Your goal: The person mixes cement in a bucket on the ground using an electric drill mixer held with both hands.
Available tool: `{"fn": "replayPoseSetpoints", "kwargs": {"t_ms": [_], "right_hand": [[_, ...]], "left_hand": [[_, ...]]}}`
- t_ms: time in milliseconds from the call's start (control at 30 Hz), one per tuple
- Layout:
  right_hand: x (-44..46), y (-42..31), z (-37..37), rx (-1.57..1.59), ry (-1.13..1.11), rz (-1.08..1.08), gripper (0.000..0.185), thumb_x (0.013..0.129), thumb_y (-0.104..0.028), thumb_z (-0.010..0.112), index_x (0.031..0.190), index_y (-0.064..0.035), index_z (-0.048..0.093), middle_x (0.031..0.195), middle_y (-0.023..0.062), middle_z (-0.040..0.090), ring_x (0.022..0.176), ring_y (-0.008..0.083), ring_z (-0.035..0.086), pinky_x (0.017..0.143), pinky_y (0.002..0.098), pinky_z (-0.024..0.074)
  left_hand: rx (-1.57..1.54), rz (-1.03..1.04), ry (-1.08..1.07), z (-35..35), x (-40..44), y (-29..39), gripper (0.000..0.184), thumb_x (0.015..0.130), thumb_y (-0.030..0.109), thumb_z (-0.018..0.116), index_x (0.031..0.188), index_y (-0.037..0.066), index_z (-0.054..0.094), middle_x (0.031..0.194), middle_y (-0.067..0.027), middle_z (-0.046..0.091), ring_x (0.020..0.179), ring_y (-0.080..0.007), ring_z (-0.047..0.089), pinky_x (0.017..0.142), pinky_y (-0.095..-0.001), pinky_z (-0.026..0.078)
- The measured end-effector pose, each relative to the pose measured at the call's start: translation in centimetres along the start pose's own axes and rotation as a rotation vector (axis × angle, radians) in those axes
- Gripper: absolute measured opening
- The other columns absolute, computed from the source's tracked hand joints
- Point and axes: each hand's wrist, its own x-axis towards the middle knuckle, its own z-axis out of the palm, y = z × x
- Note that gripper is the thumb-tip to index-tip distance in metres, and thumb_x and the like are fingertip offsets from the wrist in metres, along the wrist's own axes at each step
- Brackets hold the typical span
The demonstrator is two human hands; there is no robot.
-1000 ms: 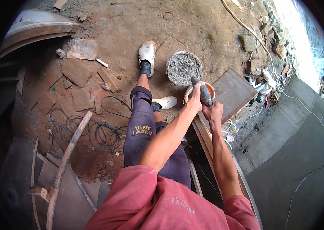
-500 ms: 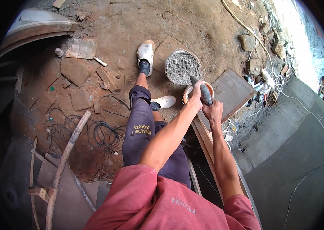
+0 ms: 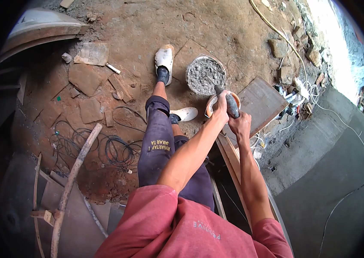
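A dark, mortar-smeared power tool (image 3: 232, 105) is held in both hands, its shaft reaching into a round bucket (image 3: 189, 87) of wet grey mortar (image 3: 202, 74). My left hand (image 3: 221, 107) wraps round the tool's body, nearer the bucket. Behind it, my right hand (image 3: 240, 124) grips the rear end. An orange-rimmed container (image 3: 211, 103) lies partly hidden beneath the tool and my left hand. The shaft's lower end is not visible in the mortar.
A flat board (image 3: 261, 103) lies right of the bucket. White shoes (image 3: 164, 58) stand left of it. Black cable coils (image 3: 119, 150), a long wooden pole (image 3: 76, 165), broken slabs (image 3: 85, 79) and stones (image 3: 278, 48) lie around. A loose white cable runs over the grey surface (image 3: 319, 172) at right.
The view has shifted very slightly. Both hands keep their hold on the tool over the bucket, with barely any movement.
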Motion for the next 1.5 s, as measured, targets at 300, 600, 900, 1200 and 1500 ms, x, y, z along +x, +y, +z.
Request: {"fn": "replayPoseSetpoints", "kwargs": {"t_ms": [300, 600, 900, 1200, 1500], "right_hand": [[-0.1, -0.5, -0.4, -0.046, -0.019, 0.012, 0.029, 0.073, -0.024, 0.069, 0.085, 0.0022, 0.071, 0.077, 0.029, 0.064, 0.076, 0.0451, 0.065, 0.074, 0.0476, 0.0532], [-0.3, -0.6, -0.4, -0.051, -0.02, 0.007, 0.029, 0.074, -0.025, 0.069, 0.085, 0.0022, 0.071, 0.077, 0.0285, 0.064, 0.076, 0.0448, 0.066, 0.073, 0.0472, 0.0533], [-0.4, -0.4, -0.3, -0.061, -0.019, -0.012, 0.029, 0.074, -0.024, 0.07, 0.082, 0.0033, 0.07, 0.077, 0.0287, 0.064, 0.077, 0.045, 0.066, 0.074, 0.0476, 0.0531], [-0.8, -0.2, 0.2, -0.058, -0.013, -0.005, 0.027, 0.075, -0.023, 0.068, 0.084, 0.0027, 0.07, 0.078, 0.0288, 0.064, 0.077, 0.045, 0.066, 0.075, 0.0482, 0.0533], [-0.9, 0.2, 0.6, -0.051, -0.005, -0.016, 0.026, 0.074, -0.023, 0.069, 0.084, 0.0018, 0.07, 0.077, 0.028, 0.064, 0.076, 0.0449, 0.065, 0.073, 0.0481, 0.0535]], "left_hand": [[-0.021, -0.039, -0.004, -0.2, -0.3, 0.2, 0.045, 0.073, 0.046, 0.066, 0.101, 0.012, 0.056, 0.098, -0.0112, 0.059, 0.09, -0.0308, 0.058, 0.081, -0.0534, 0.048], [0.011, -0.109, -0.017, -0.2, -0.8, 0.2, 0.049, 0.073, 0.046, 0.066, 0.107, 0.012, 0.056, 0.104, -0.0124, 0.06, 0.096, -0.0316, 0.058, 0.084, -0.0555, 0.046], [-0.02, 0.081, -0.01, -0.1, -0.9, -0.2, 0.051, 0.072, 0.043, 0.068, 0.109, 0.012, 0.055, 0.101, -0.0116, 0.06, 0.094, -0.0311, 0.058, 0.082, -0.0571, 0.047], [-0.031, 0.029, -0.023, -0.8, -0.3, -0.3, 0.039, 0.073, 0.041, 0.068, 0.097, 0.012, 0.055, 0.089, -0.0097, 0.06, 0.082, -0.0296, 0.06, 0.076, -0.0547, 0.049], [-0.011, -0.021, -0.044, -0.7, -1.6, 0.0, 0.038, 0.074, 0.041, 0.067, 0.097, 0.013, 0.055, 0.088, -0.0085, 0.059, 0.079, -0.0269, 0.059, 0.072, -0.0499, 0.05]]}}
